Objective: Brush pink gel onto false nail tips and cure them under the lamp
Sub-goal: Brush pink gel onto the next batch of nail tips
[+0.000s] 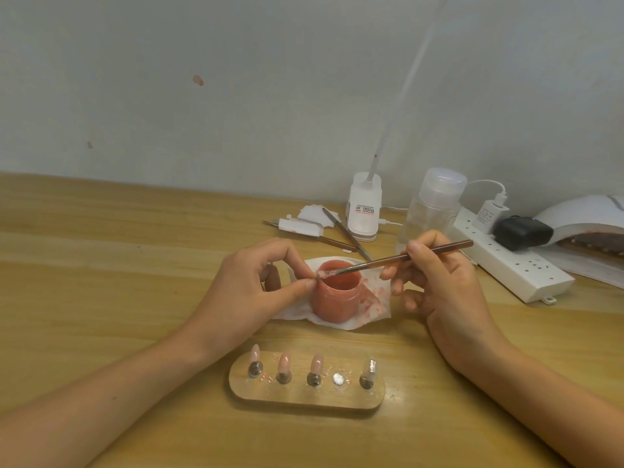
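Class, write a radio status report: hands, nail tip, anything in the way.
Left hand pinches nail tip over gel jar. Right hand grips brush, bristles on tip. Nothing obstructing.

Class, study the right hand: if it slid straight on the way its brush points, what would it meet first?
Most likely the small nail tip pinched by the left hand, just above the pink gel jar; the brush bristles seem to touch it, though depth is unclear.

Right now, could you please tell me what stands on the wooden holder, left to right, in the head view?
First pink tip → second pink tip → third pink tip → bare magnet → clear tip.
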A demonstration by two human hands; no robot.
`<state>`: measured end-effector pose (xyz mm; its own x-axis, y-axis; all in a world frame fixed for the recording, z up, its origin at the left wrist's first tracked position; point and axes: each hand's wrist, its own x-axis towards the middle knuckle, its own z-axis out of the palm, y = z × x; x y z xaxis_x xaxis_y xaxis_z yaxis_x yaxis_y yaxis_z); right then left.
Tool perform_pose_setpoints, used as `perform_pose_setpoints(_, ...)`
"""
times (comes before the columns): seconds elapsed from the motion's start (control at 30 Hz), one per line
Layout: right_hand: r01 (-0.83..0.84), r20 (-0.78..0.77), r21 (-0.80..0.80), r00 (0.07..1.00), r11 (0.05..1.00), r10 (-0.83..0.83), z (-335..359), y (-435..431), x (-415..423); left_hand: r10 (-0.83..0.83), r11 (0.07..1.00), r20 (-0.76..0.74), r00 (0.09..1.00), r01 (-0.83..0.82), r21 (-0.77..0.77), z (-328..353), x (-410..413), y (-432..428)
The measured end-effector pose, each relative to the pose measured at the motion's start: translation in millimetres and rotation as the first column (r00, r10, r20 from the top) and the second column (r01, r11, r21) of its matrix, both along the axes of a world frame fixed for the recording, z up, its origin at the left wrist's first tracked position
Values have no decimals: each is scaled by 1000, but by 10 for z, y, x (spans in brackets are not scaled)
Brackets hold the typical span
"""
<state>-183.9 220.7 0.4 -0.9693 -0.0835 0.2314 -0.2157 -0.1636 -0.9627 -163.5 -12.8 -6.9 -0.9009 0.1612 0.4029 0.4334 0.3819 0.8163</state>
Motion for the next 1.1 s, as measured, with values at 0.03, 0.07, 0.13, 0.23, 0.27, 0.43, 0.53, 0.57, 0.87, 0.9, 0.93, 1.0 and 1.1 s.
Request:
perform_pose_setpoints(0.03,13,9,-11,1000,1000,-13,-3,6,-3,-2,1000,1,1000,2,2,0,1,2)
perform_pose_setpoints(0.07,21,7,-22,1000,1000,-21,-5,12,-2,-4,1000,2,1000,4,4,0,1,2)
perform_pose_setpoints(0.13,8,-23,-19,1000,1000,-9,1,3,3,-4,1000,2,1000,4,6,-1,-1,1)
perform_pose_setpoints(0.23,-16,-39,19,999,1000,16,0,-20,20,0,1000,-1,1000,0,5,-1,-4,2)
perform_pose_setpoints(0.27,-4,-21,16,1000,1000,4,-3,-18,19,-1,1000,-2,1000,1,5,0,-1,1)
perform_pose_setpoints(0.43,15,-35,-13,999,1000,-15,5,2,14,-5,1000,-5,1000,5,14,-3,4,-2)
perform_pose_setpoints(0.53,-10,-45,17,999,1000,10,12,-20,31,-7,1000,-8,1000,7,18,5,8,5)
perform_pose_setpoints(0.57,2,-25,5,1000,1000,-2,6,-13,27,-5,1000,-13,1000,5,18,7,9,7)
perform_pose_setpoints(0.87,-29,-31,-15,999,999,29,22,-26,28,25,1000,-78,997,-26,-12,-3,-1,1)
perform_pose_setpoints(0.9,-13,-16,-22,1000,1000,13,21,-20,19,24,1000,-80,997,-25,-11,-5,-4,-1)
perform_pose_setpoints(0.93,2,-7,-33,1000,999,-2,17,-12,13,24,1000,-83,996,-25,-10,-8,-6,-2)
perform_pose_setpoints(1.0,6,-16,-34,1000,999,-7,16,-2,3,25,1000,-89,996,-26,-12,-11,-13,-9)
perform_pose_setpoints(1.1,-27,-20,18,999,999,28,6,-20,29,19,1000,-90,996,-20,-10,-17,-12,-3)
